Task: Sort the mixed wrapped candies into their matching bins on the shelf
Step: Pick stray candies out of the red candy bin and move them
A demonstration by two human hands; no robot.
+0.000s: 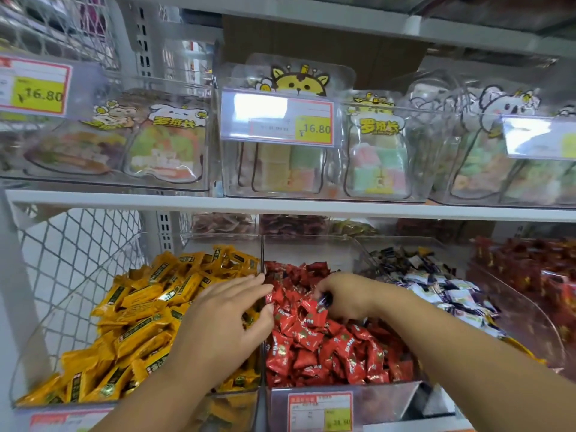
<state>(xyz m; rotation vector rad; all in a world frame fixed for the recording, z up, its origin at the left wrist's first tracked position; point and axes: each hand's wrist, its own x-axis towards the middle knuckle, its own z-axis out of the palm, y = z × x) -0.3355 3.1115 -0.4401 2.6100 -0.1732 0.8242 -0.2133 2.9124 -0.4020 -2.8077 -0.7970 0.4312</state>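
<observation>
**Picking a stray out of the red candies**

The step in hand looks like pulling a misplaced piece from the red-candy bin (308, 251), the clear plastic tub in the middle of the lower shelf. The right hand (343, 299) reaches into the back half of that bin with its fingers curled down. It seems to pinch a dark purple candy (325, 299), whose glossy wrapper shows just at the fingertips among the red candies (327, 347). The left hand (224, 319) lies flat and relaxed across the bin's left wall, fingers stretched out and tips touching the red pile, holding nothing.

Left of the bin, a neighbouring tub holds yellow bars (137, 325), long, flat, foil-bright pillows. Right of the bin sit purple-and-white candies (448, 291), small crinkly packets that look like the match for the stray. The red pieces are small, puffy foil pillows with crimped ends. They are loosely heaped and look slippery, so they will likely shift under any push.

The next move, as I judge it, calls for lifting the pinched piece over the bin's right wall and dropping it into the purple-and-white tub without dragging red ones along. Above the bin, a white shelf board (124, 199) carries clear bags of pastel gummies (378, 163).
</observation>
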